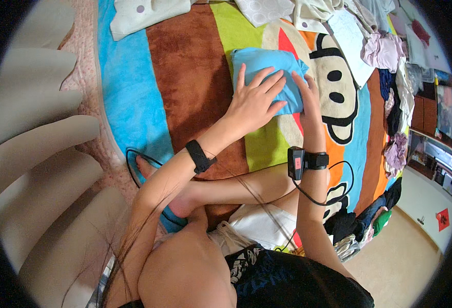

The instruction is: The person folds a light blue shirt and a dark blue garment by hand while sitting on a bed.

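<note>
A light-blue cloth bundle (260, 59), folded into a compact rectangle, lies on a striped plush blanket (191, 77) with a cartoon face on it. My left hand (254, 98) rests flat on the bundle, its fingers spread across the fabric. At the right edge of the cloth is my right hand (309, 98), with its fingertips against the side and its thumb side hidden from me. Black straps circle both wrists, and the right one carries a small black device (296, 163) with a cable.
Crumpled clothes (383, 50) line the blanket's far right side, with a darker pile (364, 219) lower down. A white sheet with markings (351, 48) lies near the cartoon face. Pale pillow-like covers (149, 17) sit at the top. A pleated grey curtain (56, 184) hangs at left.
</note>
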`<act>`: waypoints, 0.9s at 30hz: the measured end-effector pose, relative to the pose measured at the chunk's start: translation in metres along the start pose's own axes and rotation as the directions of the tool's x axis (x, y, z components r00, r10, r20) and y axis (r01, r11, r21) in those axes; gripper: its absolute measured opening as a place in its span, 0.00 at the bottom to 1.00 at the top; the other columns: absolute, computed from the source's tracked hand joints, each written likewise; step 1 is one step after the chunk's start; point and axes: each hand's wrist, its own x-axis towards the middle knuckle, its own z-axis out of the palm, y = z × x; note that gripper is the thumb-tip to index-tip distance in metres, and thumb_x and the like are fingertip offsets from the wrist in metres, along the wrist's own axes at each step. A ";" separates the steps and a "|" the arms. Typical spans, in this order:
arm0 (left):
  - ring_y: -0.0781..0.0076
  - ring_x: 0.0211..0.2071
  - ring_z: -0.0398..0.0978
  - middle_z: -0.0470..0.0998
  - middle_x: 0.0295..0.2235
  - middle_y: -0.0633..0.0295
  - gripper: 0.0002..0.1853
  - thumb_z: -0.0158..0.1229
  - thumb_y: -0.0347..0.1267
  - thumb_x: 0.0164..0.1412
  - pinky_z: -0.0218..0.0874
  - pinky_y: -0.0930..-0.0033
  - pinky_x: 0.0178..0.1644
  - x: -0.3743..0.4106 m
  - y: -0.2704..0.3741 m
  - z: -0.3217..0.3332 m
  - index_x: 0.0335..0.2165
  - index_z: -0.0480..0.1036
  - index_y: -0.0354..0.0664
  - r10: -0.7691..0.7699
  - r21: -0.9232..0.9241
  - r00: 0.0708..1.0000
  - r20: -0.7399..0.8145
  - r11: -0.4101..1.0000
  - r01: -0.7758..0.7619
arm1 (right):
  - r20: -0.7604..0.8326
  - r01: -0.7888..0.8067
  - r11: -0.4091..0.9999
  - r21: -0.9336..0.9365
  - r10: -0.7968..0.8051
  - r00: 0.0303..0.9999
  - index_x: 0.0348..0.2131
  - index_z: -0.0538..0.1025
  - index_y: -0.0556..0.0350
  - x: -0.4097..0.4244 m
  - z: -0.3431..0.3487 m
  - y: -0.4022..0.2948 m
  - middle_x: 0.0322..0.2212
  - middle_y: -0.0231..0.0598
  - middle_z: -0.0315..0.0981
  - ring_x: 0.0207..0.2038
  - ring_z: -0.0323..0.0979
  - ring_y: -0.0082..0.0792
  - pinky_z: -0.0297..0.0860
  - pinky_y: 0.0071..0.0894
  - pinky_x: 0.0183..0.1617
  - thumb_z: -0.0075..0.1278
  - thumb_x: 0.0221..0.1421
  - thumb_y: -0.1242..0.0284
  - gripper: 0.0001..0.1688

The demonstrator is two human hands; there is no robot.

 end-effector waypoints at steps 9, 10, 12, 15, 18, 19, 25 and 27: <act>0.68 0.60 0.54 0.62 0.57 0.67 0.28 0.53 0.45 0.57 0.31 0.30 0.61 -0.003 0.000 0.016 0.54 0.65 0.46 0.037 0.101 0.998 0.051 0.994 -0.042 | -0.055 0.179 0.727 -0.662 -0.286 0.957 0.47 0.67 0.74 0.047 0.008 -0.002 0.43 0.66 0.69 0.48 0.70 0.54 0.66 0.42 0.49 0.55 0.39 0.39 0.55; 0.68 0.60 0.54 0.61 0.57 0.68 0.28 0.53 0.45 0.57 0.31 0.30 0.61 -0.003 0.001 0.017 0.54 0.65 0.47 0.043 0.105 0.998 0.052 0.993 -0.049 | -0.063 0.166 0.750 -0.641 -0.266 0.962 0.48 0.67 0.75 0.051 0.007 0.002 0.44 0.66 0.68 0.48 0.70 0.54 0.66 0.42 0.49 0.55 0.39 0.39 0.56; 0.69 0.60 0.53 0.61 0.58 0.68 0.28 0.53 0.45 0.57 0.32 0.30 0.61 -0.005 0.002 0.019 0.54 0.64 0.47 0.041 0.143 0.996 0.075 0.988 -0.052 | -0.080 0.136 0.791 -0.596 -0.226 0.971 0.49 0.65 0.76 0.054 0.010 0.008 0.45 0.66 0.68 0.48 0.69 0.53 0.66 0.42 0.50 0.56 0.37 0.38 0.58; 0.70 0.61 0.53 0.61 0.58 0.69 0.29 0.52 0.45 0.57 0.32 0.30 0.61 -0.008 0.001 0.019 0.55 0.63 0.49 0.042 0.184 0.995 0.094 0.981 -0.059 | 0.031 0.092 0.843 -0.530 -0.089 0.996 0.53 0.61 0.76 0.049 0.008 0.003 0.46 0.65 0.67 0.49 0.69 0.51 0.64 0.40 0.52 0.57 0.34 0.37 0.64; 0.71 0.61 0.53 0.62 0.58 0.68 0.28 0.51 0.45 0.58 0.30 0.31 0.61 -0.011 0.000 0.021 0.55 0.64 0.50 0.045 0.182 0.994 0.100 0.981 -0.063 | 0.182 0.100 0.860 -0.501 -0.008 0.983 0.56 0.55 0.74 0.047 0.004 -0.002 0.49 0.64 0.64 0.52 0.66 0.49 0.64 0.42 0.54 0.62 0.29 0.39 0.70; 0.71 0.61 0.54 0.63 0.57 0.68 0.27 0.51 0.44 0.58 0.29 0.32 0.62 -0.011 0.000 0.021 0.55 0.64 0.50 0.039 0.126 0.994 0.098 0.991 -0.051 | 0.220 0.110 0.868 -0.484 -0.001 0.975 0.57 0.54 0.74 0.051 0.000 0.003 0.50 0.64 0.63 0.52 0.65 0.49 0.64 0.42 0.54 0.63 0.29 0.40 0.70; 0.58 0.54 0.64 0.70 0.49 0.55 0.19 0.55 0.30 0.56 0.47 0.54 0.61 -0.023 -0.014 0.007 0.47 0.70 0.41 -0.205 -0.556 0.964 -0.168 0.828 0.079 | 0.218 0.025 0.921 -0.388 0.065 0.974 0.59 0.50 0.66 0.027 -0.006 0.003 0.51 0.57 0.62 0.52 0.65 0.44 0.63 0.37 0.54 0.68 0.31 0.50 0.68; 0.57 0.54 0.64 0.69 0.49 0.53 0.20 0.54 0.28 0.57 0.53 0.62 0.58 -0.040 -0.021 0.002 0.49 0.67 0.38 -0.355 -0.475 0.907 -0.227 0.853 0.216 | 0.214 0.032 0.923 -0.383 0.055 0.975 0.60 0.48 0.66 0.014 -0.010 0.001 0.50 0.57 0.62 0.53 0.63 0.44 0.62 0.36 0.56 0.69 0.28 0.50 0.71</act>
